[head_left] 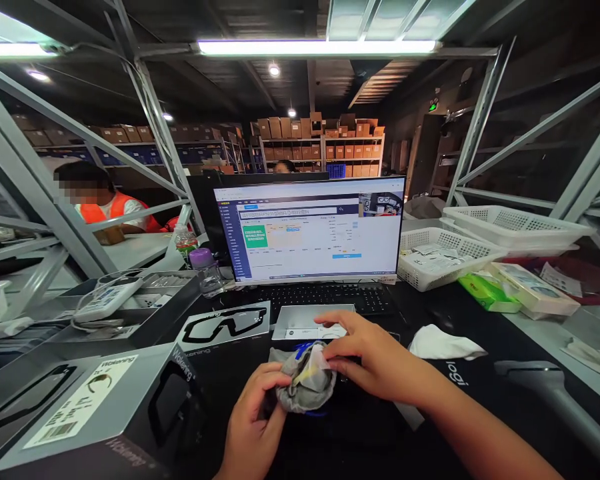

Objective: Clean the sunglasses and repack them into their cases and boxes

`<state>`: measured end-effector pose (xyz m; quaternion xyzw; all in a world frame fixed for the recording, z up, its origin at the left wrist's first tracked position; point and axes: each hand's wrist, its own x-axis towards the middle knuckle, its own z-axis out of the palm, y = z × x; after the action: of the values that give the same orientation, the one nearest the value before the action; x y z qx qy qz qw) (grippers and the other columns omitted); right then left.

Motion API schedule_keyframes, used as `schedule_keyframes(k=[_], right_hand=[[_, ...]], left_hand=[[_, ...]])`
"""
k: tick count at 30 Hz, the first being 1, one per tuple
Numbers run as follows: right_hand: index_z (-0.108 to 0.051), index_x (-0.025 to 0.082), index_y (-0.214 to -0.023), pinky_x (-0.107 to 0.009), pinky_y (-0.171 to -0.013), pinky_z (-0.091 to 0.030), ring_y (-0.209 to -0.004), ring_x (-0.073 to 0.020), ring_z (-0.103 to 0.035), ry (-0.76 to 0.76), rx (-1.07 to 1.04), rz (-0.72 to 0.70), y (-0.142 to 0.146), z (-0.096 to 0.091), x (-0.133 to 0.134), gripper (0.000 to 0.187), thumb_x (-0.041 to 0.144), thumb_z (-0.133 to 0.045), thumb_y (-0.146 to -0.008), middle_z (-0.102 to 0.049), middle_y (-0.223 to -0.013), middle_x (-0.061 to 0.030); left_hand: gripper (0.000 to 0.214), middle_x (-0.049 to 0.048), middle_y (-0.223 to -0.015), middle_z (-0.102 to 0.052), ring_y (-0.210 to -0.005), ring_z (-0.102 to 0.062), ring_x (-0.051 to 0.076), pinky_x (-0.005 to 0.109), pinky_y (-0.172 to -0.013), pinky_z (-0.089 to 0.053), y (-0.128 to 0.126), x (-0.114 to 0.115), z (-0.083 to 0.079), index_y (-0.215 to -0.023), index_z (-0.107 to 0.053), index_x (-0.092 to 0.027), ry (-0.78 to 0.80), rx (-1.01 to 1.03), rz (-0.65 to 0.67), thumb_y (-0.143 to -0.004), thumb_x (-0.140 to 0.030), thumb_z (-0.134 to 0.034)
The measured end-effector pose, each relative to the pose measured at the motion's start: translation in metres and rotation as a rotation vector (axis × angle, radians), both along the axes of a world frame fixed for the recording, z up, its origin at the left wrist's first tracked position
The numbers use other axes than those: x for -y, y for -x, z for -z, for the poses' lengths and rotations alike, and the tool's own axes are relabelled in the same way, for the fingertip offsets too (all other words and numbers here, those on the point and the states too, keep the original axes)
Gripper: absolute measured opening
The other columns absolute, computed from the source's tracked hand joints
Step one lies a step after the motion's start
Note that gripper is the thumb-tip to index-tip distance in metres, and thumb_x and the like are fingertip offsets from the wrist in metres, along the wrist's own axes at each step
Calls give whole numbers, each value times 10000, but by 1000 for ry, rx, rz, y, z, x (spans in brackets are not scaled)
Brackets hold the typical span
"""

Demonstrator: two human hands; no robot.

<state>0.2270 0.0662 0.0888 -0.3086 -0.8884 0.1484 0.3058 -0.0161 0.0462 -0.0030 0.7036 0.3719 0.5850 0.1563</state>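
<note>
A soft grey drawstring pouch (pixel 307 393) with bits of blue at its edge is held over the desk, its mouth open toward me. My left hand (pixel 257 417) is closed on the pouch's left rim, thumb and fingers pinching the fabric. At the mouth, a small translucent white bag (pixel 316 368) with something yellowish sticks out. My right hand (pixel 363 353) pinches this bag from the right, its index finger raised. Just behind the hands lies an open grey box (pixel 293 317) with a white label strip inside. What else the pouch holds is hidden.
A monitor (pixel 310 233) and keyboard (pixel 330 297) stand behind. Left are a grey goggles box (pixel 80 413) and a goggles-printed card (pixel 225 325). Right are a white cloth (pixel 445 343), a handheld scanner (pixel 540 380) and white baskets (pixel 445 257). A person (pixel 110 200) in an orange vest sits far left.
</note>
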Motion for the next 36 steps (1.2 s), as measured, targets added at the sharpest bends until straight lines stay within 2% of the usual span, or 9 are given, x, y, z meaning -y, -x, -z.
schedule_keyframes(k=[4,10,16,20,24,26,29,32,36], right_hand=[[-748,267,-1146,-310,-1055,-467,-1278,-185,-573,67,57,-116,4,3,1,326,86,-562,-949,-576,-1420,-69],[-770,250,-1004,-307,-930,-533,-1031,-198,-691,60,82,5,10,13,-1,162,214,-771,-846,-679,-1238,-56],[-733,206,-913,-372,-873,-567,-1073,-270,-685,-70,246,56,26,24,5,109,139,-699,-834,-676,-1259,-96],[-732,204,-886,-352,-841,-569,-980,-243,-701,0,211,83,16,25,-6,122,131,-638,-857,-701,-1170,-93],[-732,215,-769,-313,-754,-559,-853,-225,-700,61,13,151,-15,19,-26,86,225,-662,-818,-716,-1066,-87],[-710,209,-701,-314,-703,-548,-799,-229,-690,39,-73,197,-25,18,-31,95,243,-677,-783,-721,-1014,-94],[-679,201,-652,-328,-679,-538,-775,-236,-679,23,-154,219,-23,19,-31,140,262,-699,-776,-719,-964,-105],[-664,196,-628,-332,-695,-539,-801,-242,-678,70,-155,171,-14,16,-26,225,323,-737,-798,-713,-940,-108],[-750,197,-723,-344,-834,-538,-945,-249,-686,241,-13,8,-23,-1,-23,261,440,-780,-813,-701,-1098,-105]], left_hand=[[173,41,-960,-722,-872,-721,174,246,-776,-594,0,1,0,-930,-699,-248,-93,-70,5,-842,-111,-640],[300,23,-983,-718,-900,-709,152,238,-810,-581,-2,2,-2,-986,-679,-253,-166,-109,-10,-824,-17,-588],[440,46,-1049,-715,-983,-688,158,283,-888,-563,-4,5,6,-1185,-604,-245,-229,-152,58,-851,29,-518],[428,110,-1252,-649,-1177,-617,229,406,-1016,-509,0,7,7,-1311,-527,-243,-178,-125,-12,-903,-164,-630],[444,156,-1462,-485,-1365,-451,302,521,-1166,-325,8,0,-1,-1307,-585,-228,179,165,-121,-933,-465,-622],[554,160,-1368,-567,-1225,-566,294,502,-1090,-418,10,-6,-6,-1290,-613,-216,373,326,-57,-897,-606,-614],[647,121,-996,-711,-801,-675,223,389,-746,-575,8,-12,-10,-1191,-680,-171,531,413,88,-838,-709,-617],[591,68,-760,-685,-621,-616,164,281,-562,-528,6,-13,-13,-986,-742,-134,609,497,133,-794,-689,-684],[539,14,-617,-614,-530,-509,101,206,-485,-440,10,-14,-16,-785,-741,-122,617,605,55,-670,-644,-815]])
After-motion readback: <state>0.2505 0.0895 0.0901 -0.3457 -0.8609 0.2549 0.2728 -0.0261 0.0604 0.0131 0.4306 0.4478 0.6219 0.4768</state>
